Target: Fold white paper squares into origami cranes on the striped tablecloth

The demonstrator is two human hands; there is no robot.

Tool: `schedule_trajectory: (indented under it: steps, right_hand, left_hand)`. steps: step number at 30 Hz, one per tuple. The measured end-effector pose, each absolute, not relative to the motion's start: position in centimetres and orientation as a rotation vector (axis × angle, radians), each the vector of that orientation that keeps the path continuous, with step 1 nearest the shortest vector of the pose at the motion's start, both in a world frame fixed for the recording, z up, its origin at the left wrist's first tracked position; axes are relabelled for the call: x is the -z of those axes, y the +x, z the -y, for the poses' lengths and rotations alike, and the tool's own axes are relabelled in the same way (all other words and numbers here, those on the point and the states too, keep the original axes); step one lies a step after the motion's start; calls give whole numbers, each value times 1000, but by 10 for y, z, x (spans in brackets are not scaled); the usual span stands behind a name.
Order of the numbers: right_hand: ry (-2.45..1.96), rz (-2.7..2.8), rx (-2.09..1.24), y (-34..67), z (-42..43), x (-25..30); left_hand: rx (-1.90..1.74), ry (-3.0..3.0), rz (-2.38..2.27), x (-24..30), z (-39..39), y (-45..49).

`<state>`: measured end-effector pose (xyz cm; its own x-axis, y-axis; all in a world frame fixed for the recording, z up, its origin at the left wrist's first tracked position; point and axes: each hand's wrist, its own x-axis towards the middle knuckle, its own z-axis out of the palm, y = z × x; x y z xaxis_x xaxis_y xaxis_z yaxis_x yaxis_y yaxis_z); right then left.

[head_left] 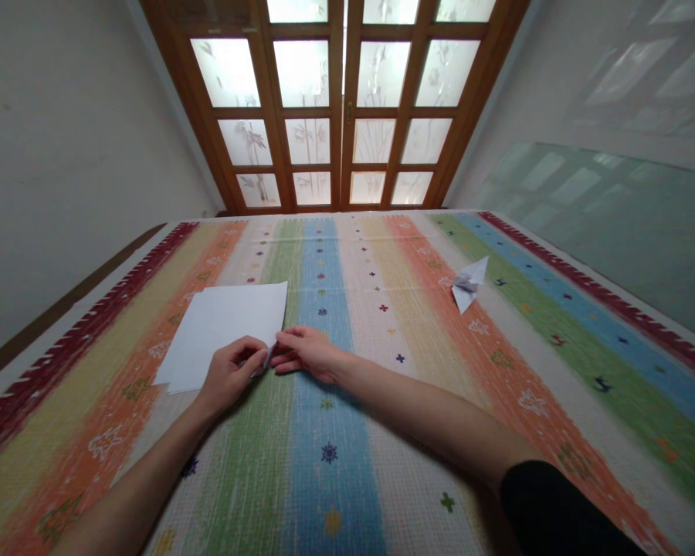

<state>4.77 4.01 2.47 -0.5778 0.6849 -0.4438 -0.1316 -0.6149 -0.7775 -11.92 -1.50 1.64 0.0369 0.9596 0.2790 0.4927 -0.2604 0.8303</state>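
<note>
My left hand (pixel 235 371) is closed, thumb and fingers pinched on a small folded piece of white paper (pixel 270 351). My right hand (pixel 310 354) meets it from the other side, its fingertips closed on the same piece. Most of the piece is hidden by the fingers, so its shape cannot be made out. Just behind and beneath my left hand lies a short stack of white paper sheets (pixel 225 324), slightly fanned, on the striped tablecloth (pixel 330 494).
Over to the right on the cloth rests a folded white paper figure (pixel 468 284) with pointed tips. Wooden doors with frosted panes (pixel 341 116) close off the far end. A pale green glass panel (pixel 602 216) leans along the right wall.
</note>
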Motion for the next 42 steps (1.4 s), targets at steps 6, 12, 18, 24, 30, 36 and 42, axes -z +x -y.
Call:
schedule_trajectory:
  steps: [6,12,18,24,30,36,42]
  right_hand:
    - [-1072,971,-2130,34,-47,-25]
    - [-1039,976,-2183,36,-46,-27]
    - [-985,975,-2214,36,-44,-25]
    - [-980,1076,-2188,35,-44,-23]
    - [-1004,1204,-1976,29,-41,-15]
    - [-1077,1424,-1657,35,-51,-9]
    - [-1160,1486,-1422,77,-71,-11]
  left_hand:
    - [-1178,1907,-1445,-17,16,-120]
    - [-1223,1883,-1388,-15,17,-122]
    - [-1236,1916,-1345,-13,16,-124]
    - [-1207,1918,-1393,-15,16,-124]
    - [-1136,2062,-1417,-12,17,-126]
    - [-942,2658,-1665,-3,19,-123]
    - [-685,2764,-1838,1,13,-127]
